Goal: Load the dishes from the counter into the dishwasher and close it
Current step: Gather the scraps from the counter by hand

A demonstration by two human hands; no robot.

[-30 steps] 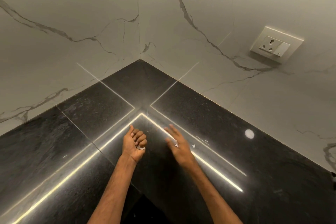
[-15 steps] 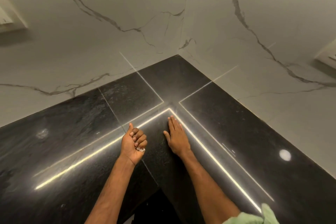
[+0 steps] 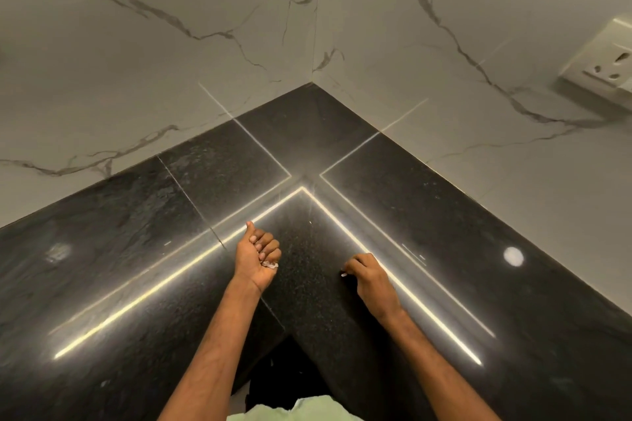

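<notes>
left hand curled round white scraps | right hand pinches unclear white speck

Left hand curled, thumb up; right hand curled, knuckles up, forearms bare.

The counter is a polished black speckled stone top, L-shaped and level, fitted into the corner where two marble walls meet. Thin seams divide it into slabs. Its glossy surface reflects bright light strips.
</notes>
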